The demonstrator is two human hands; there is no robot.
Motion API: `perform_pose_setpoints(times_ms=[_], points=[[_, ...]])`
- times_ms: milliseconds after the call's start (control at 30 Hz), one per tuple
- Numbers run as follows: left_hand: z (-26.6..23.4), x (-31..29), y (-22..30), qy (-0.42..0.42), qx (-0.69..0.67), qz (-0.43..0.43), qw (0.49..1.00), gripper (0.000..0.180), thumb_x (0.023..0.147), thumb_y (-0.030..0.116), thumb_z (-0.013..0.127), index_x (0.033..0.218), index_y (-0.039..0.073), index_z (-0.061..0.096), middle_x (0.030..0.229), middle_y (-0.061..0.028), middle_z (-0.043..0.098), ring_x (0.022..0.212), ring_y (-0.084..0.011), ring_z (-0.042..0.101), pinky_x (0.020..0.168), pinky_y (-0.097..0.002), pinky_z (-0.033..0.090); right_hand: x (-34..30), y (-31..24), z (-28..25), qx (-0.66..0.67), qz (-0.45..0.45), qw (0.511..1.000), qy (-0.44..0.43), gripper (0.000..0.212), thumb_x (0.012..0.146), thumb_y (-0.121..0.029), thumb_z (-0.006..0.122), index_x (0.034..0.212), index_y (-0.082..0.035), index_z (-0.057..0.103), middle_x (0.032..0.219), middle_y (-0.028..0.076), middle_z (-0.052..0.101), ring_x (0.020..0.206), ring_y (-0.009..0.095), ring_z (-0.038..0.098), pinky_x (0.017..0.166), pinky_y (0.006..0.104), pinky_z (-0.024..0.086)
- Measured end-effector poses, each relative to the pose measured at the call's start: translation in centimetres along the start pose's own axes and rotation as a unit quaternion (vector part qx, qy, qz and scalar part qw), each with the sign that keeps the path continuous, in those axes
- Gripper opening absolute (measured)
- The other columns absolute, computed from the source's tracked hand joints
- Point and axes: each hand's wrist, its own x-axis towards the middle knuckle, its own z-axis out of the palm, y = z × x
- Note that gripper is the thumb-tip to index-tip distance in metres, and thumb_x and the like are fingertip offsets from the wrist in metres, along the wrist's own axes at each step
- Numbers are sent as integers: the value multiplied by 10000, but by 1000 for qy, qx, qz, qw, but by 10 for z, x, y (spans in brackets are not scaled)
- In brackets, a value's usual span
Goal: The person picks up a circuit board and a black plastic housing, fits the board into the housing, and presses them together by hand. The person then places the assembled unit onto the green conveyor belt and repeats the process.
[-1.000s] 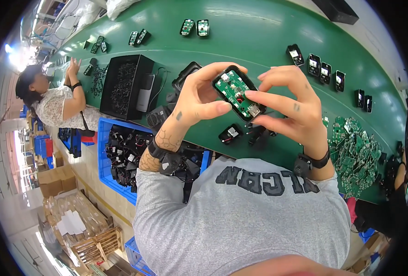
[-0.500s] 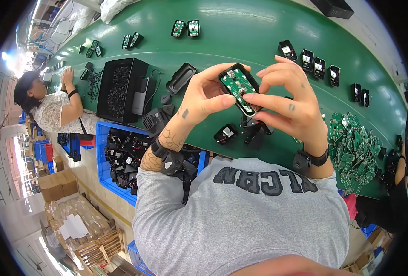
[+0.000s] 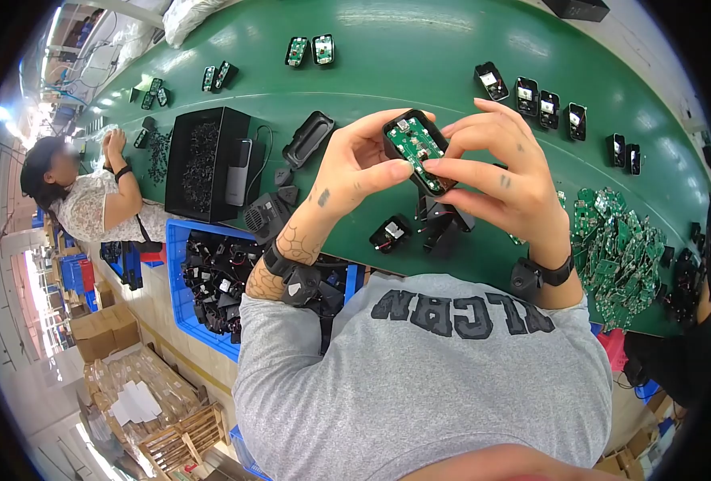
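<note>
The black case [image 3: 434, 131] has tilted since a second ago, at one o'clock above the worktop [image 3: 355, 84]. The left hand [image 3: 354, 160] clasps it, fingers partly hidden; the right hand [image 3: 512, 175] pinches its five-o'clock end, obscuring the green board [image 3: 414, 144].

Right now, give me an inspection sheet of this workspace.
Surface: green tabletop, glossy.
Things in hand: green circuit board inside a black casing.
Clutter: heap of circuit boards at right; black box of small dark parts at left.
Hands: left hand grips the casing; right hand has a fingertip at the board.
Cables: thin cable beside the black box.
Surroundings: blue crate of black parts by the tabletop's edge; co-worker at left.
</note>
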Motion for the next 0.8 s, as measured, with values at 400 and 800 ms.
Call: perform_pose_setpoints(times_ms=[400,800], points=[[-34,59,-17,52,207,-62,975,512,798,9,615,1293,-33,489,1143,-88,606,1021,-157,584,899,-296,474,-38,14,-2,32,130,989,57,316,681,-88,764,986,-67,689,1040,73,626,1008,265,590,867,400,477],[-151,182,-79,64,732,81,673,377,828,241,579,1133,28,644,1003,-188,668,900,-312,646,797,-381,500,-164,-10,-67,-6,486,868,98,157,818,-49,652,963,2,686,914,109,682,868,226,635,751,300,484]])
